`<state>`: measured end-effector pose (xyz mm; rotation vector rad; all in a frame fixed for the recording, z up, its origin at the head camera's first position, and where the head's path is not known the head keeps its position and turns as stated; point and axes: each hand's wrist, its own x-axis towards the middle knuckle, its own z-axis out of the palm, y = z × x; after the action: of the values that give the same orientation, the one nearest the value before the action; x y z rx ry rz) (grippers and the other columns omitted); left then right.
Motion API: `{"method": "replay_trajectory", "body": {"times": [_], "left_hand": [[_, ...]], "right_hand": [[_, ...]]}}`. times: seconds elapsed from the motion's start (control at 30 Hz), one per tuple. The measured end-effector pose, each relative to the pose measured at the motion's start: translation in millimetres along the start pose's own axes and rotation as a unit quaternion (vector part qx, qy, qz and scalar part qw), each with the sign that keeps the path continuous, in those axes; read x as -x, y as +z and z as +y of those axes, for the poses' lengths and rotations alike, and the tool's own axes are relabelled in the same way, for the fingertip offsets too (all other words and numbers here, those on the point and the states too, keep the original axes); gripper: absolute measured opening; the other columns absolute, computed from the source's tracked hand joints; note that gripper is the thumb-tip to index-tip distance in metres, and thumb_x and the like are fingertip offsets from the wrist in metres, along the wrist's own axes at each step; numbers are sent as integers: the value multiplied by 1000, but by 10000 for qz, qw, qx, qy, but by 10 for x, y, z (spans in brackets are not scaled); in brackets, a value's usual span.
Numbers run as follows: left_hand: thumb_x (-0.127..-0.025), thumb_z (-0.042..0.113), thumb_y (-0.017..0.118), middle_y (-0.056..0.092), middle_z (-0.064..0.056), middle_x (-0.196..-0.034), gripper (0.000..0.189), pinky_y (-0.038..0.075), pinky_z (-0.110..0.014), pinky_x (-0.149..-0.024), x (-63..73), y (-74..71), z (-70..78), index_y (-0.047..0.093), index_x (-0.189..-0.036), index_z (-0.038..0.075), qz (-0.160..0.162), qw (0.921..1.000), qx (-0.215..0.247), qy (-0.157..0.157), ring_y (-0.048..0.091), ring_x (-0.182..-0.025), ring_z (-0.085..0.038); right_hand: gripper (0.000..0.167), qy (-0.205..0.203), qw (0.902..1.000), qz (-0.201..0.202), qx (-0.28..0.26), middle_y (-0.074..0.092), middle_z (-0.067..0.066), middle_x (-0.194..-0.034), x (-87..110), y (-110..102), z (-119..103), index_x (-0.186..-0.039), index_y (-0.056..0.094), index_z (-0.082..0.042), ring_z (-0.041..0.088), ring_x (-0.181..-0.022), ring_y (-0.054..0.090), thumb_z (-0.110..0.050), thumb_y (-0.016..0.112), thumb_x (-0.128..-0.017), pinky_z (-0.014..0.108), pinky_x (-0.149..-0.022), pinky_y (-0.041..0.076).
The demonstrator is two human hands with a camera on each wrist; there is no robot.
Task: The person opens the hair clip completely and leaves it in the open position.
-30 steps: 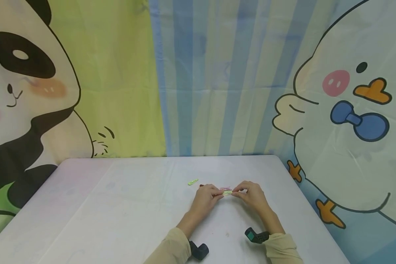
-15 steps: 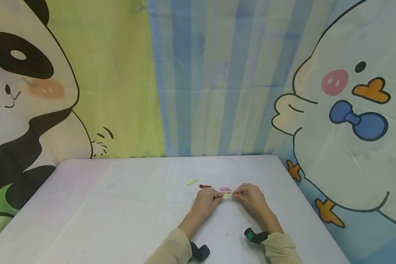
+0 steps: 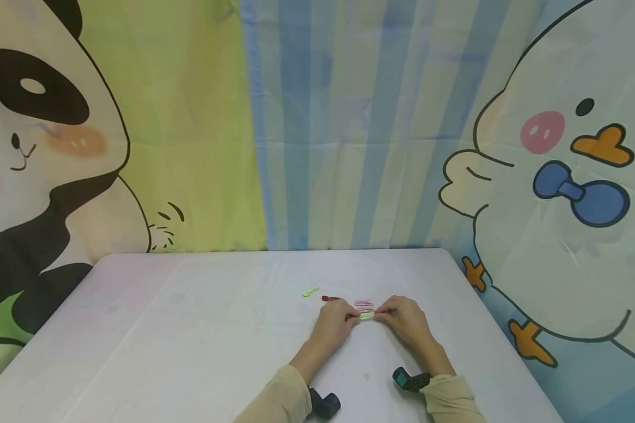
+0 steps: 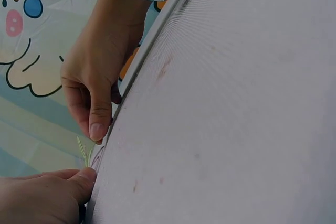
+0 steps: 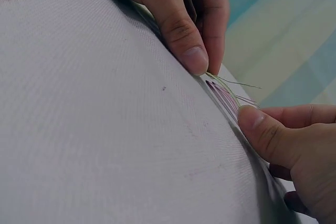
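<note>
A light green snap hair clip (image 3: 367, 315) is stretched between both hands. My left hand (image 3: 333, 322) pinches its left end between thumb and fingers, while the fingertips of my right hand (image 3: 406, 317) pinch the other end. From the right wrist side, the green clip (image 5: 224, 85) looks like thin strands, one bowed between the thumbs and another sticking out apart from it. In the left wrist view its strands (image 4: 83, 150) spread above my left fingertips. Pink hair clips (image 3: 363, 303) lie just beyond the held one.
A dark red hair clip (image 3: 329, 298) lies beyond my left hand, partly hidden by it. Another green clip (image 3: 310, 291) lies farther back and left. The white table (image 3: 190, 341) ends at a printed curtain (image 3: 328, 129). Wrist cameras (image 3: 410, 379) are strapped to both arms.
Both hands have drawn slightly nearer to me with the green clip. The red clip and the pink clips beyond the hands show more fully than one second ago.
</note>
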<state>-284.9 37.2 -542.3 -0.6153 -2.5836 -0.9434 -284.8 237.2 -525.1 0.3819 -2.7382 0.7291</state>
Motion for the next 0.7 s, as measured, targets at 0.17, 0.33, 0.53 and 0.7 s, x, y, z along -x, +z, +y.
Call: {"method": "replay_trajectory", "body": {"times": [0.17, 0.33, 0.53, 0.7], "left_hand": [[-80, 21, 76, 65, 7, -80, 11, 45, -18, -64, -7, 8, -6, 77, -91, 17, -95, 9998, 23, -146, 57, -72, -3], [-81, 21, 75, 64, 7, -80, 11, 45, -19, -65, -5, 2, 6, 77, -91, 17, -122, 9997, 42, -226, 58, -74, -4], [-80, 20, 76, 64, 6, -78, 9, 46, -21, -65, -5, 12, 20, 78, -88, 17, -35, 9997, -71, -222, 59, -73, -6], [-80, 21, 76, 64, 7, -77, 8, 46, -21, -65, -9, 12, 40, 78, -87, 17, -18, 9995, -94, -307, 58, -73, -5]], "right_hand": [[7, -7, 9999, 74, 87, 67, -13, -78, -4, 24, 4, -75, 75, -24, 11, -79, 62, -24, 81, -71, 34, -70, 50], [7, 0, 9999, 27, 153, 66, -13, -77, -7, 35, 5, -76, 75, -22, 11, -78, 61, -24, 81, -72, 33, -69, 50], [7, 64, 9999, -88, 76, 67, -11, -78, -9, 10, -23, -77, 76, -21, 12, -79, 61, -24, 80, -72, 33, -70, 49], [7, 124, 9997, -156, 139, 67, -10, -79, -11, -4, -33, -79, 76, -20, 12, -80, 62, -23, 80, -73, 34, -71, 49]]}}
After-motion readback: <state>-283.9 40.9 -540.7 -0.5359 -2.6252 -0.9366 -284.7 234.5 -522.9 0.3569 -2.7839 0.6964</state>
